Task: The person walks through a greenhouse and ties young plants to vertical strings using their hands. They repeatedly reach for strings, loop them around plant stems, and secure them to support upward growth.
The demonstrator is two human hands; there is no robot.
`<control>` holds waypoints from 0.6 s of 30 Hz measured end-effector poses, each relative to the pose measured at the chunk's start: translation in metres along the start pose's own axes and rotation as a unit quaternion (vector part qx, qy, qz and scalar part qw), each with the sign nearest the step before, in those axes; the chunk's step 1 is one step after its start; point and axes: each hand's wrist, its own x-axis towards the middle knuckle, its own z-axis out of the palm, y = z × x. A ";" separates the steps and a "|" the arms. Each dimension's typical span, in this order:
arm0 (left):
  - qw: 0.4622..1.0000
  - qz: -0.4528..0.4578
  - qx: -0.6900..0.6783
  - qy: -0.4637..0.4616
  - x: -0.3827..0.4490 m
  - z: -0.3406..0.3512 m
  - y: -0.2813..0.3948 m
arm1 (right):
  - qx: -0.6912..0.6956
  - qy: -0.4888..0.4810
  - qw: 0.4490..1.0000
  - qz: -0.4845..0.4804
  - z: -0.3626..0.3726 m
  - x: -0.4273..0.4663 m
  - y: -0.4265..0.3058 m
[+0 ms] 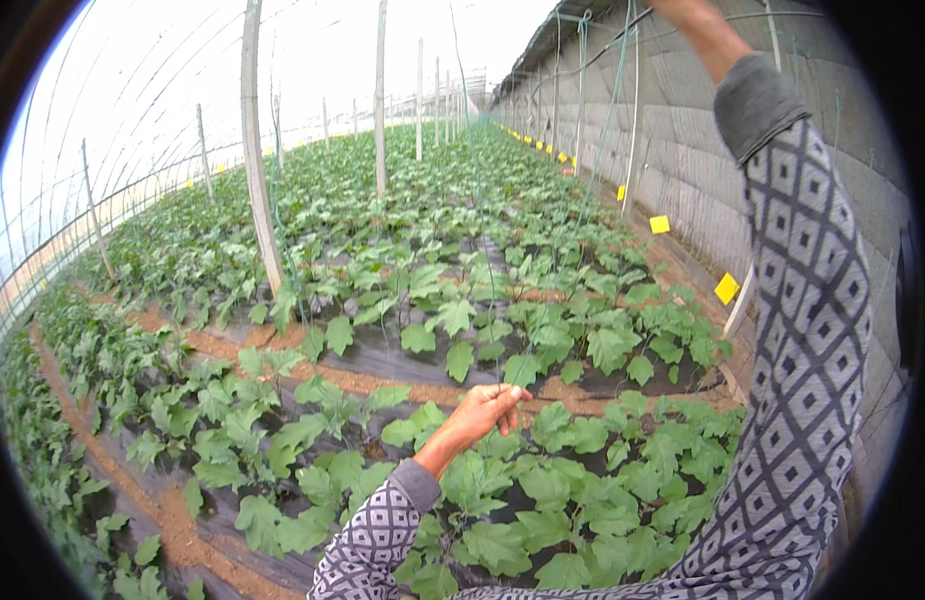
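My left hand (pixel 486 412) is in the lower middle, its thumb and fingers pinched on a thin green string (pixel 479 199). That string rises from the fingertips toward the top of the view. A second green twine (pixel 599 161) slants down from the upper right to the same area; whether the hand also holds it is too fine to tell. Raised high at the upper right is my right arm (pixel 804 247); its hand lies beyond the top edge, and only the bare wrist shows. Leafy eggplant-like plants (pixel 548 487) stand around and below my left hand.
Wooden posts (pixel 258 150) rise among the rows. Black plastic mulch (pixel 410 367) covers the beds, with soil strips (pixel 207 345) between. A quilted grey wall (pixel 680 127) runs along the right, lined with yellow cards (pixel 726 289). Curved clear greenhouse film (pixel 154 75) arches on the left.
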 end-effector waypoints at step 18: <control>0.996 0.001 -0.024 -0.082 -0.006 -0.011 -0.012 | -0.029 0.019 0.997 0.070 0.082 0.078 -0.013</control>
